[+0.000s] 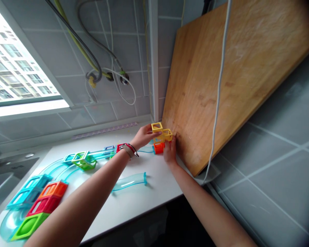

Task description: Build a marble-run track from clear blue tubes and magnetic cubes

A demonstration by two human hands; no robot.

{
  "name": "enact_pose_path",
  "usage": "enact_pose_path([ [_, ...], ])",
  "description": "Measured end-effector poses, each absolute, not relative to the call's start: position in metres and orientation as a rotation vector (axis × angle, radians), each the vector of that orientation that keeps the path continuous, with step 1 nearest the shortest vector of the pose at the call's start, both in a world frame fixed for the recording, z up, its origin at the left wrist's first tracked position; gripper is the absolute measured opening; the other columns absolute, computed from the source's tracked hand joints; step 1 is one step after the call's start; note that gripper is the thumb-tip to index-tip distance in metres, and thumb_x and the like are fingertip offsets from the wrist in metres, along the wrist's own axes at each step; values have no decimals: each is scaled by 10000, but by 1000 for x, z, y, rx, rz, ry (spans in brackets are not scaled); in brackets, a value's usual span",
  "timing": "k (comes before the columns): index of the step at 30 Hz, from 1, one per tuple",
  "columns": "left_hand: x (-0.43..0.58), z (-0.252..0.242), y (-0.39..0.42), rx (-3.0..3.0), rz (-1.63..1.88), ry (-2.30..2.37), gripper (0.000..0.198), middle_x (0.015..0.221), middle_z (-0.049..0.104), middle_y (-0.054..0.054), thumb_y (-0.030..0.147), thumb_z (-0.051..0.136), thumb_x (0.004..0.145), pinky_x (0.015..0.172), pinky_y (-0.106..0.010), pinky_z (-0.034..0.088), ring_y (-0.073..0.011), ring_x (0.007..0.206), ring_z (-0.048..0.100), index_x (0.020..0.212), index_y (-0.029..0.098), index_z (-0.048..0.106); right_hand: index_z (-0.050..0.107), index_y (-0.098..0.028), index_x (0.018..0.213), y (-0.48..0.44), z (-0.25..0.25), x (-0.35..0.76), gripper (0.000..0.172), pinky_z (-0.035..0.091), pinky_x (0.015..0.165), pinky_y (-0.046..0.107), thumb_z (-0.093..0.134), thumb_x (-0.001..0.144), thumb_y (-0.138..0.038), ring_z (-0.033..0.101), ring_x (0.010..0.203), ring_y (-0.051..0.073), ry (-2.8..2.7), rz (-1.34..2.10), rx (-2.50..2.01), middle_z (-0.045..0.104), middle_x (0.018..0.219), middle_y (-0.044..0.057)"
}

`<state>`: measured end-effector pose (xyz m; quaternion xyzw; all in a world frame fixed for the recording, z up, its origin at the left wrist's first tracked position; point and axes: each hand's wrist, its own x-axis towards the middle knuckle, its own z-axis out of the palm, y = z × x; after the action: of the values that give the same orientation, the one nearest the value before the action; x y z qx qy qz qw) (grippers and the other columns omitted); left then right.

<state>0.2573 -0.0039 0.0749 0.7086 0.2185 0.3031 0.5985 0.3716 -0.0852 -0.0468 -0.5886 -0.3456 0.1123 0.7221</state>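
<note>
My left hand [143,136] is closed on yellow cube frames [157,127] at the far end of the counter. Close beside it, my right hand [170,151] has its fingers up against the lower yellow piece and an orange cube [159,148]; its exact hold is partly hidden. A clear blue track runs left from the orange cube, passing behind my left wrist. A loose clear blue wavy track piece [130,181] lies between my forearms. On the left, a green cube frame [84,160] stands on the track.
Teal cubes [29,191], a red cube [44,204] and a lime cube [29,226] join a curved track at left. A sink [12,168] borders the counter. A wooden board [208,79] leans at right, with a white cable [218,92] hanging before it.
</note>
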Motion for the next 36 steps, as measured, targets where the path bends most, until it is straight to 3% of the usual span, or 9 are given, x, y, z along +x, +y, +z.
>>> enact_pose_path([
  [7,260,86,-12,1516,857,580,480,984,739,-70,486,829,739,772,-277,522,-172,859,686,1016,137,651,460,-144,1388,-85,-48,374,503,454,1063,446,447,948,-386,574,1224,252,-786,245,-1303,601,1351,170],
  [16,251,87,-6,1238,971,603,511,1274,683,-118,582,751,792,901,-367,539,-260,1168,677,1128,221,621,462,-138,1383,-87,-46,371,492,483,1038,423,425,938,-345,602,1188,246,-772,229,-1311,605,1330,176],
  [24,191,84,-33,1720,866,727,481,1080,736,-101,461,784,802,830,-365,596,-244,1015,722,1133,191,562,478,-181,1318,-87,-45,371,418,491,1027,477,448,929,-332,617,1138,247,-739,239,-1280,628,1271,141],
  [29,128,72,-79,2112,885,806,372,1134,703,-82,317,729,850,831,-359,615,-216,1000,697,1183,213,603,365,-169,1467,-101,-32,373,547,407,1133,543,464,955,-333,487,1370,303,-896,-28,-1329,468,1478,204],
  [33,89,58,-110,2226,864,947,359,1156,673,-60,240,707,837,689,-285,605,-181,901,664,1188,249,635,193,-175,1576,-122,-7,363,662,306,1171,667,430,984,-350,291,1508,364,-1042,-336,-1305,267,1612,216],
  [36,74,47,-118,2315,794,1069,400,1116,677,-39,204,744,778,653,-288,588,-173,815,645,1163,276,665,254,-226,1568,-140,8,341,636,337,1141,706,458,968,-289,329,1488,384,-1282,-443,-1240,321,1588,187],
])
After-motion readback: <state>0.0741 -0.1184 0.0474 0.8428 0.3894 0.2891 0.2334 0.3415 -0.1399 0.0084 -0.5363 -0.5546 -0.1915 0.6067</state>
